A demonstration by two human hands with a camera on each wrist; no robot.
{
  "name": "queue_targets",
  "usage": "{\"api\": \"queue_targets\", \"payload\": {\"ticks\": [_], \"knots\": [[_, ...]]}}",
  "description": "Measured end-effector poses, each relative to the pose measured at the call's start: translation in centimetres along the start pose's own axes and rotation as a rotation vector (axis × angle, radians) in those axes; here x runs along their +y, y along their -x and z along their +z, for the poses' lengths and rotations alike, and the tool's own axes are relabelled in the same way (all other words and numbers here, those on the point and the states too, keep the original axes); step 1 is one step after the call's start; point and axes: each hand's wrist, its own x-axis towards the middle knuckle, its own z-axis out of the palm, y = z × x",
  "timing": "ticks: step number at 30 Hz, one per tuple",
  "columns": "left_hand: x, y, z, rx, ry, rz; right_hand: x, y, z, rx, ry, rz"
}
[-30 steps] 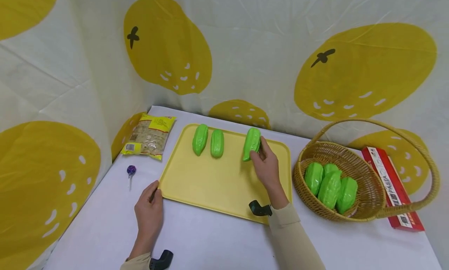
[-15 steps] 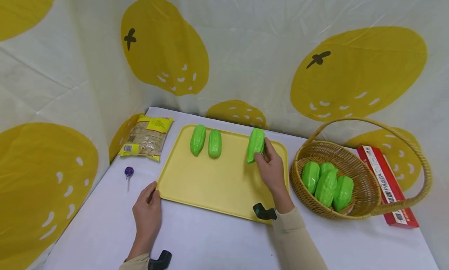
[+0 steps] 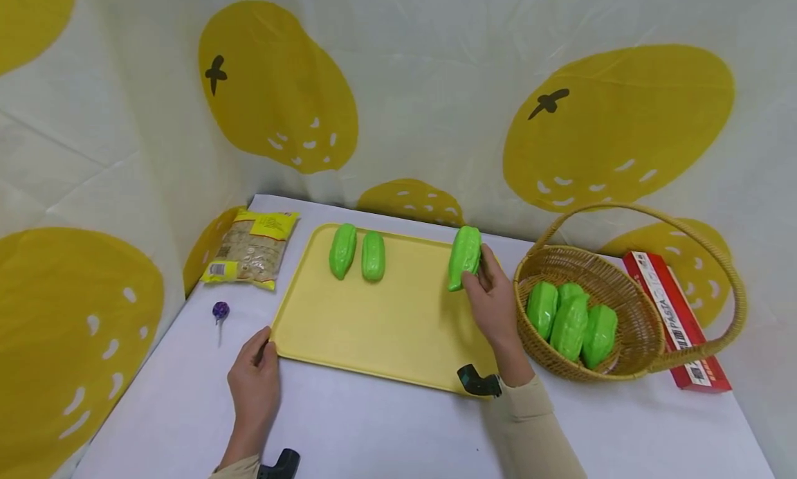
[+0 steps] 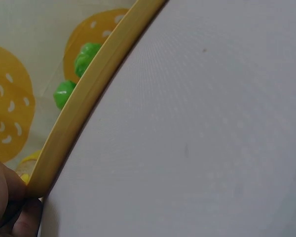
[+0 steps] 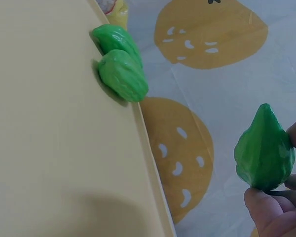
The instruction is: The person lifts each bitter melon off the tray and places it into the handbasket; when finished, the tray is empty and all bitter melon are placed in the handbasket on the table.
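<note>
My right hand [image 3: 495, 306] grips a bright green, ridged toy bitter melon [image 3: 465, 257] above the back right part of the yellow tray [image 3: 373, 327]. In the right wrist view this bitter melon [image 5: 264, 153] hangs with its tapered end up in view, thumb and fingers round its sides. A pair of similar bitter melons [image 3: 342, 252] [image 3: 373, 256] lie side by side along the tray's back left edge. At the tray's front left corner, my left hand [image 3: 255, 375] pinches the rim; the left wrist view shows its fingertips [image 4: 27, 219] at that corner.
A wicker basket [image 3: 529, 340] with a tall handle and several more bitter melons stands right of the tray. Behind it lies a red pasta box [image 3: 675, 320]. On the left are a yellow food bag [image 3: 252, 247] and a purple lollipop [image 3: 221, 311]. A patterned curtain hangs behind.
My right hand has moved a little to the right over the tray, still holding the bitter melon. The head view has turned slightly right. My left hand stays at the tray corner.
</note>
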Motion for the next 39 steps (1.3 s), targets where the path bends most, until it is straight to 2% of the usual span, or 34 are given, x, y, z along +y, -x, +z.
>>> {"api": "queue_targets", "payload": {"ticks": [7, 18, 28, 39], "knots": [[0.0, -0.1, 0.0, -0.004, -0.008, -0.009, -0.1, 0.3, -1.3, 0.015, 0.006, -0.002], [0.3, 0.0, 0.0, -0.022, -0.001, -0.037, -0.5, 1.0, -4.0, 0.091, 0.067, 0.017], [0.2, -0.1, 0.0, -0.006, -0.018, -0.007, -0.3, 1.8, -6.0, 0.138, 0.108, -0.005], [0.1, 0.0, 0.0, 0.006, -0.015, 0.0, 0.3, 2.8, -8.6, 0.2, 0.189, 0.104]]}}
